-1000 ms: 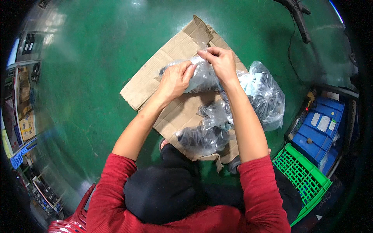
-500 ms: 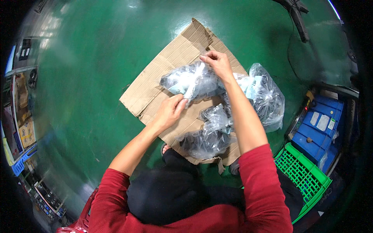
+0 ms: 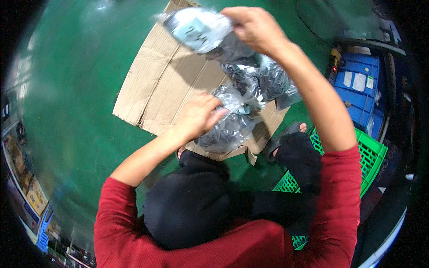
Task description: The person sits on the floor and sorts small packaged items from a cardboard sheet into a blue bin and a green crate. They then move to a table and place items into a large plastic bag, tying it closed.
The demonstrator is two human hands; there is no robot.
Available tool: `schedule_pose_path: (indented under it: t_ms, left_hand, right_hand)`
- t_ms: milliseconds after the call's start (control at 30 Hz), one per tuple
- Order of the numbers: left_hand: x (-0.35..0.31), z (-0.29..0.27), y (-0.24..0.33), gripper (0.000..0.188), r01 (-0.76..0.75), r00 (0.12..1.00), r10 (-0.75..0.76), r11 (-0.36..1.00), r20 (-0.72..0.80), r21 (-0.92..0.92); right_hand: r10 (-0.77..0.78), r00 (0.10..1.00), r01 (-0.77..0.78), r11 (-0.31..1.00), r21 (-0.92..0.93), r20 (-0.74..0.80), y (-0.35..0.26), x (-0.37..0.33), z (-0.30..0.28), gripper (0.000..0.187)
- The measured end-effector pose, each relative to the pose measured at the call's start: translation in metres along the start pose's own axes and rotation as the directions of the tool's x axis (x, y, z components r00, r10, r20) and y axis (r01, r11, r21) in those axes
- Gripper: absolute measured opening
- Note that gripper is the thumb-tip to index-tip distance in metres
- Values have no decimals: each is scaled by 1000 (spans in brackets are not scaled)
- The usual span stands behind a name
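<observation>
My right hand [image 3: 259, 31] grips the edge of a clear plastic bag [image 3: 196, 33] with dark contents and a pale blue label. The bag is raised over the far part of a flattened cardboard sheet [image 3: 147, 85] and is a little blurred. My left hand [image 3: 199, 115], thumb and fingers apart, hovers at the near side of the sheet and holds nothing I can see. Just beside it lies another clear bag [image 3: 230, 131] of dark pieces. More such bags [image 3: 275, 80] sit on the right side of the cardboard, partly behind my right forearm.
To the right stand a blue crate [image 3: 357, 85] with white labels and a green plastic basket [image 3: 371, 156]. My foot [image 3: 286, 138] rests close to the cardboard's near edge. Loaded shelving [image 3: 31, 187] lines the far left. The floor [image 3: 89, 89] is green.
My right hand has lifted the labelled bag off the cardboard. My left hand has let go of that bag and is now beside the near bag. The view has shifted.
</observation>
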State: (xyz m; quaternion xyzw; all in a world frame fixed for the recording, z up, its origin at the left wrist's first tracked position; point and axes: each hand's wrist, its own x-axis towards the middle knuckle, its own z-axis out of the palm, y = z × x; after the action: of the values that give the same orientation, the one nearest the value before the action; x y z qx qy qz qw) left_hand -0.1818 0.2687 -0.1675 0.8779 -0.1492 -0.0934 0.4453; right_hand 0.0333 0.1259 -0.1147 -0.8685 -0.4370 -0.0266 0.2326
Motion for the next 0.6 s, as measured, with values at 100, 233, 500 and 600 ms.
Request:
schedule_pose_path:
  t_ms: [100,233,500,600]
  left_hand:
    - [26,62,-6,42,-161,980,185,952,-71,259]
    - [74,73,-27,42,-96,978,30,944,205,317]
    - [119,-40,104,31,-312,950,311,950,28,31]
    - [145,-56,179,32,-327,931,314,944,189,40]
  right_hand:
    - [89,976,-63,989,-135,197,-19,-13,-80,33]
    - [151,898,-123,988,-94,413,-51,-49,-145,48]
    - [253,727,-377,924,62,639,-51,-126,-175,96]
    - [308,831,-392,915,94,463,-45,-145,-206,61]
